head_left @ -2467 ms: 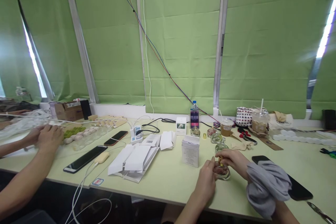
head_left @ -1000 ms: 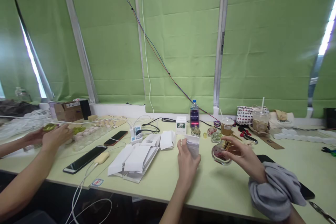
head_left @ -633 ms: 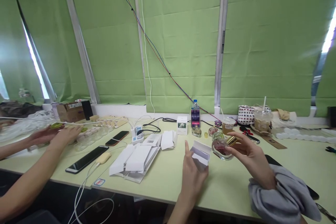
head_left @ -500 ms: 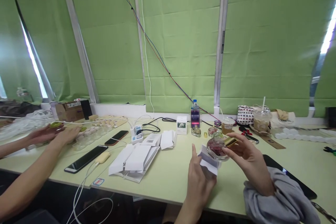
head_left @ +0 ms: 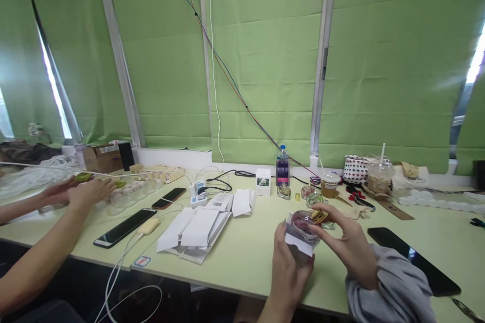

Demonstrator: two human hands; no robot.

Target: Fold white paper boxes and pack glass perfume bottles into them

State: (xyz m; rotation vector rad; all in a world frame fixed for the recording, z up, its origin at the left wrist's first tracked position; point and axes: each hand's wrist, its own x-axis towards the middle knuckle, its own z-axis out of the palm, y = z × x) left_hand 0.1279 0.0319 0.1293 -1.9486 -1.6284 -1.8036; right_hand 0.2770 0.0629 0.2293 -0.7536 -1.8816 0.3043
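Note:
My left hand [head_left: 288, 268] grips a small white box [head_left: 297, 241], held with its open end facing up and to the right. My right hand [head_left: 350, 248] holds a round glass bottle [head_left: 302, 224] with pink contents and a gold cap, lying partly inside the box's opening. A grey sleeve [head_left: 392, 287] covers my right wrist. Both hands are above the near edge of the pale green table [head_left: 242, 255].
Flat white boxes [head_left: 197, 227], phones [head_left: 124, 228] [head_left: 414, 260], a charger and cables lie on the table. A water bottle [head_left: 282, 166], small jars [head_left: 283, 191], drink cups [head_left: 377, 175] and a white carton [head_left: 262, 181] stand behind. Another person's hands [head_left: 76, 193] work at the left.
My left hand picked up the white box and tilted it open. My right hand carried the glass bottle from the table into the box's mouth, and both hands drew closer to me.

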